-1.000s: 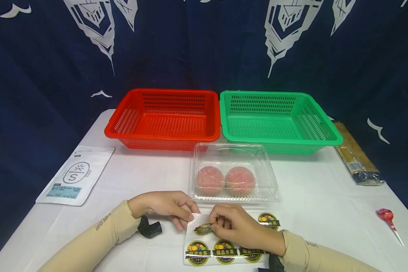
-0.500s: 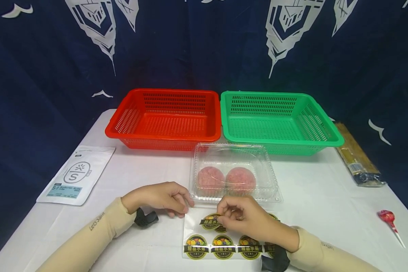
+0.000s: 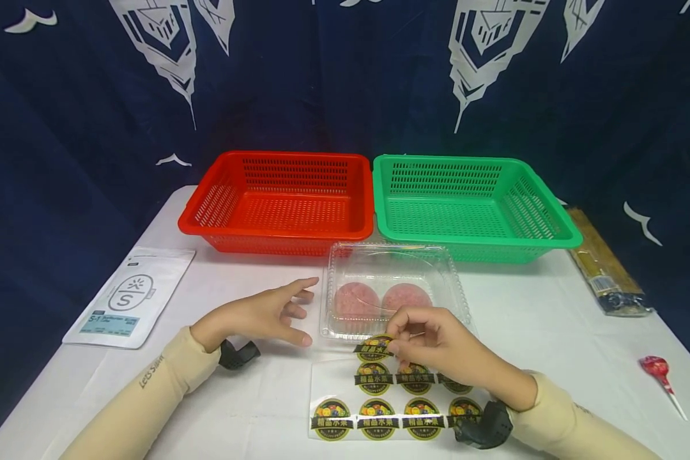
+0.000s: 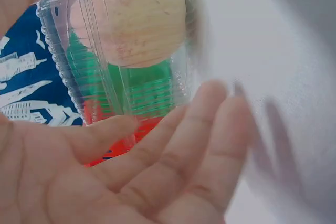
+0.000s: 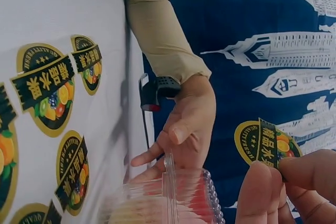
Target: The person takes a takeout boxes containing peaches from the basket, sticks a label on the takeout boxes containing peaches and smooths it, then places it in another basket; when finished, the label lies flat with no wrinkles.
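Clear clamshell box (image 3: 395, 287) holds two fruits; right hand (image 3: 437, 348) pinches one sticker (image 3: 375, 347); left hand (image 3: 264, 314) spread, empty.

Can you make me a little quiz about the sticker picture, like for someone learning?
1. True or false: the right hand pinches a peeled sticker.
2. Which basket stands behind the clear box's left corner? A red basket, B green basket, C blue.
3. Fill in: the clear box holds ___ round pink fruits.

Key: 1 true. 2 A. 3 two. The left hand is open beside the box, holding nothing, and the sticker sheet lies flat on the table.
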Demonstrator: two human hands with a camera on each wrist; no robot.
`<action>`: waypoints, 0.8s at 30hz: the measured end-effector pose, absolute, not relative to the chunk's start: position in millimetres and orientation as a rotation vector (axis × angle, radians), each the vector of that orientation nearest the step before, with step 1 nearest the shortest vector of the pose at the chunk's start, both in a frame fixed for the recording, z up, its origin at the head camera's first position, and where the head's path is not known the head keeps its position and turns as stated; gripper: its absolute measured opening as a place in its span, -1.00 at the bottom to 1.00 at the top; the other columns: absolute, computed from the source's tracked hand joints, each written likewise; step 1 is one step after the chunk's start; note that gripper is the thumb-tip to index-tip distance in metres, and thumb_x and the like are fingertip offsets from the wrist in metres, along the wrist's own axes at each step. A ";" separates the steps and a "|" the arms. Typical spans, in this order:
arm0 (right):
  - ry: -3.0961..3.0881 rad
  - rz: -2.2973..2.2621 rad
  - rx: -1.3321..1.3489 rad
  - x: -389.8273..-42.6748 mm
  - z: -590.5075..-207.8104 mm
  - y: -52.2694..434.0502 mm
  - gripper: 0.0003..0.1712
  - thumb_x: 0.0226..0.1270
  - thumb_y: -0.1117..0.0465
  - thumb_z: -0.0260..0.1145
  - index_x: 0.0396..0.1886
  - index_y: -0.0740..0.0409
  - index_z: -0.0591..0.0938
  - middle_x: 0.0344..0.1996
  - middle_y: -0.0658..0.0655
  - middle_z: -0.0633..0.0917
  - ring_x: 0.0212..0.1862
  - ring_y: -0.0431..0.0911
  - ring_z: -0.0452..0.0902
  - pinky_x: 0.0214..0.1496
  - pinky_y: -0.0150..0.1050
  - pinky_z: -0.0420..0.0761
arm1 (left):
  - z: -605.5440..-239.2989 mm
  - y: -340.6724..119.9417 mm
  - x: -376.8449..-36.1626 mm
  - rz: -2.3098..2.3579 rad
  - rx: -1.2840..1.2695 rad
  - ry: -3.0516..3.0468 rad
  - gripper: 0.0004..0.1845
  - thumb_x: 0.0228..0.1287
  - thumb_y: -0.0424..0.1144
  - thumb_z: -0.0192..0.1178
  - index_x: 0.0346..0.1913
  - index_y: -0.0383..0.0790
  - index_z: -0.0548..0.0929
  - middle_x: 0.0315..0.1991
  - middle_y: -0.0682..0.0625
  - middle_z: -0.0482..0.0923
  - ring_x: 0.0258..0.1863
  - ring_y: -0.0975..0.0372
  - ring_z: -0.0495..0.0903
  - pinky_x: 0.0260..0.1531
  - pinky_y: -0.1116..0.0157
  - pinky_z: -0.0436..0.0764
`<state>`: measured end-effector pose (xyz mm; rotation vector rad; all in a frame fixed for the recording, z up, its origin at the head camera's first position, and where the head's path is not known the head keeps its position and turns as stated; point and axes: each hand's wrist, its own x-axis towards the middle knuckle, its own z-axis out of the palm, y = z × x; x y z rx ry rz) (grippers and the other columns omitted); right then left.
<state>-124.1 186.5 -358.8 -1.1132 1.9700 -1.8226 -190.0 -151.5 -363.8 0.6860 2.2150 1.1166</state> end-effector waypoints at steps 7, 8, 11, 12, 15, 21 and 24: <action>2.049 -1.800 -1.013 -131.7 -351.3 194.0 -0.94 0.49 0.55 0.27 -0.13 0.44 0.63 -0.29 -0.03 0.68 -0.35 -0.15 0.71 -0.27 -0.17 0.81 | -364.1 -151.3 -194.5 1.274 0.794 2.292 0.02 0.38 -0.23 0.50 0.70 -0.36 0.09 0.61 -0.42 0.21 0.48 -0.29 0.44 0.45 -0.24 0.44; 2.068 -1.793 -0.984 -132.5 -349.7 195.2 -0.95 0.49 0.54 0.28 -0.13 0.42 0.64 -0.29 -0.03 0.69 -0.36 -0.13 0.71 -0.27 -0.16 0.81 | -363.3 -150.9 -194.7 1.300 0.799 2.326 -0.02 0.39 -0.23 0.49 0.69 -0.36 0.13 0.62 -0.39 0.22 0.49 -0.29 0.41 0.47 -0.24 0.42; 2.123 -1.771 -0.895 -135.1 -343.8 198.7 -0.96 0.52 0.49 0.29 -0.13 0.40 0.65 -0.30 -0.01 0.70 -0.37 -0.07 0.71 -0.24 -0.16 0.81 | -359.8 -147.0 -194.7 1.377 0.826 2.442 -0.16 0.42 -0.25 0.46 0.62 -0.38 0.30 0.59 -0.32 0.32 0.51 -0.26 0.39 0.47 -0.25 0.40; 2.134 -1.765 -0.865 -136.1 -341.5 199.8 -0.96 0.52 0.47 0.30 -0.12 0.40 0.64 -0.31 0.00 0.71 -0.37 -0.06 0.71 -0.23 -0.15 0.81 | -358.5 -145.2 -194.5 1.407 0.840 2.472 -0.21 0.42 -0.28 0.45 0.59 -0.38 0.35 0.57 -0.29 0.36 0.51 -0.24 0.39 0.46 -0.25 0.40; 2.187 -1.736 -0.785 -139.8 -333.8 202.4 -0.93 0.54 0.42 0.32 -0.12 0.40 0.64 -0.22 0.02 0.76 -0.36 -0.05 0.72 -0.21 -0.18 0.80 | -353.0 -136.7 -192.5 1.483 0.899 2.547 -0.33 0.39 -0.34 0.46 0.50 -0.37 0.50 0.48 -0.23 0.50 0.46 -0.16 0.46 0.41 -0.24 0.44; 2.233 -1.692 -0.674 -148.6 -321.6 205.1 -0.87 0.54 0.38 0.34 -0.09 0.42 0.64 -0.25 0.06 0.78 -0.34 -0.04 0.74 -0.17 -0.18 0.79 | -338.8 -114.2 -186.9 1.519 0.990 2.551 -0.49 0.43 -0.30 0.42 0.40 -0.21 0.65 0.34 -0.06 0.66 0.33 -0.04 0.58 0.28 -0.10 0.50; 2.207 -1.698 -0.644 -152.7 -317.7 205.0 -0.85 0.54 0.40 0.33 -0.05 0.44 0.63 -0.31 0.10 0.76 -0.34 -0.01 0.78 -0.14 -0.14 0.81 | -332.3 -104.0 -185.8 1.481 1.025 2.516 -0.56 0.48 -0.24 0.38 0.37 -0.14 0.68 0.22 0.01 0.74 0.21 0.04 0.65 0.17 -0.07 0.51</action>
